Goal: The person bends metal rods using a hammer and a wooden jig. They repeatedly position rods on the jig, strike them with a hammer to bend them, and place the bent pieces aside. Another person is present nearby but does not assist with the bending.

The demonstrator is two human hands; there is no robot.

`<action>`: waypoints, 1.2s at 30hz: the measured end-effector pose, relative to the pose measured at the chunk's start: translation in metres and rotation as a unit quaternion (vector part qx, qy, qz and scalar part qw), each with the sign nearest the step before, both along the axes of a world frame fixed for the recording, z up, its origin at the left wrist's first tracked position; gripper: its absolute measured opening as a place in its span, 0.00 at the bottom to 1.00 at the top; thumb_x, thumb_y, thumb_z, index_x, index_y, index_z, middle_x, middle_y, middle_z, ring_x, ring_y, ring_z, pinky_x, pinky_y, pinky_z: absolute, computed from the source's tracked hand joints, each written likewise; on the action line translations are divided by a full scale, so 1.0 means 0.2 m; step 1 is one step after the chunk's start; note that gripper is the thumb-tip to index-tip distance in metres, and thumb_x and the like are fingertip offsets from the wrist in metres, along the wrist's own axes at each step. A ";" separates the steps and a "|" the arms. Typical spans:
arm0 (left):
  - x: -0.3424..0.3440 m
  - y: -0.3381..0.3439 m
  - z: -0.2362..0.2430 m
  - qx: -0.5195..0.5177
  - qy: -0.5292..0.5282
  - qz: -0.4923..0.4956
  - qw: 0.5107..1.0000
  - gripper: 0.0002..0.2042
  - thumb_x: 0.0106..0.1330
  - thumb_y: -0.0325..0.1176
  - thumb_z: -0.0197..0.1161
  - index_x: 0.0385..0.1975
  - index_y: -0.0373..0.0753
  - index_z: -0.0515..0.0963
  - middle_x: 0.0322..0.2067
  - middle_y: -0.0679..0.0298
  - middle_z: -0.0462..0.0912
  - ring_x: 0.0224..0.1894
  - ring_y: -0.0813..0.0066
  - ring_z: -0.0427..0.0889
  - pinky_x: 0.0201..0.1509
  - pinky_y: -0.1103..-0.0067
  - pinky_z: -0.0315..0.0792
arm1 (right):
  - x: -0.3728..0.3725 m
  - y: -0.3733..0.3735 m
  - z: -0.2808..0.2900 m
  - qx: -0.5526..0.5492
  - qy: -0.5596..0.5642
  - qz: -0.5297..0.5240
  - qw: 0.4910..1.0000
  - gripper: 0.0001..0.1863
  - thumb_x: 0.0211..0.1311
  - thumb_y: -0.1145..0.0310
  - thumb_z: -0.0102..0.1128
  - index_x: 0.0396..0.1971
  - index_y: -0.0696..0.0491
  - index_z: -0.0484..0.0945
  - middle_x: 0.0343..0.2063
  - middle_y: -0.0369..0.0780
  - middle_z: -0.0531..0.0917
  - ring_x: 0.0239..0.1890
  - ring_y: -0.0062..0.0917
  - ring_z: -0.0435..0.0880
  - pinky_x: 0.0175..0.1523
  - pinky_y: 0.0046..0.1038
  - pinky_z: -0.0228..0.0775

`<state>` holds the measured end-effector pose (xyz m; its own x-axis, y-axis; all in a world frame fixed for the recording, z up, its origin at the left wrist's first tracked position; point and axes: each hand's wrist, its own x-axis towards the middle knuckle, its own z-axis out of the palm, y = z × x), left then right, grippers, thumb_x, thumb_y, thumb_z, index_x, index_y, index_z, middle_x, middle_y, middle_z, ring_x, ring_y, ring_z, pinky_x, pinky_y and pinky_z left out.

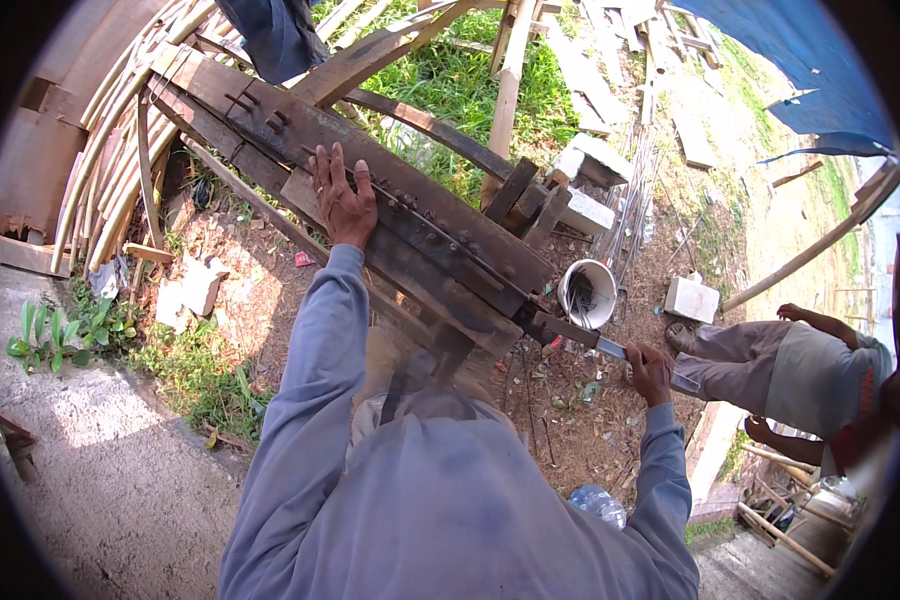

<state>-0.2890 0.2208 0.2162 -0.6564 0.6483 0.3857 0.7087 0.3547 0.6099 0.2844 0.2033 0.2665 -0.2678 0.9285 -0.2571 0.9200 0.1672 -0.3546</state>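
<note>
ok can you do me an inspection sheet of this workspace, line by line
surface: slanting dark wooden bench, worn-looking
job's things: metal pins standing on the bench; grey bar sticking out past its near right end
clutter: white bucket with dark pieces inside, pale block, clear plastic bottle, scraps on the dirt
hands: left hand laid on the bench, right hand gripping the bar
cables: nothing seen
surroundings: grass, blue tarp, another person at the right
</note>
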 end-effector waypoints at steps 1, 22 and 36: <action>0.00 0.00 0.00 -0.001 0.000 0.002 1.000 0.29 0.73 0.51 0.46 0.67 0.39 0.63 0.71 0.48 0.55 0.74 0.48 0.49 0.76 0.62 0.46 | 0.01 0.01 -0.01 0.003 0.001 0.008 1.000 0.26 0.66 0.44 0.51 0.23 0.50 0.83 0.18 0.42 0.78 0.25 0.37 0.78 0.36 0.38 0.66; 0.02 0.01 0.02 -0.013 -0.002 0.010 1.000 0.29 0.73 0.51 0.48 0.67 0.39 0.64 0.71 0.49 0.55 0.74 0.49 0.48 0.76 0.63 0.45 | -0.04 0.13 -0.01 0.035 0.003 0.047 0.998 0.27 0.66 0.42 0.51 0.21 0.53 0.77 0.17 0.42 0.74 0.25 0.39 0.76 0.35 0.38 0.62; 0.01 0.01 -0.01 -0.002 0.009 0.022 1.000 0.29 0.70 0.50 0.52 0.66 0.41 0.66 0.70 0.50 0.57 0.74 0.52 0.51 0.76 0.64 0.46 | -0.56 0.94 0.20 0.205 0.016 0.240 0.949 0.17 0.55 0.62 0.60 0.11 0.54 0.73 0.13 0.39 0.73 0.25 0.34 0.73 0.40 0.37 0.63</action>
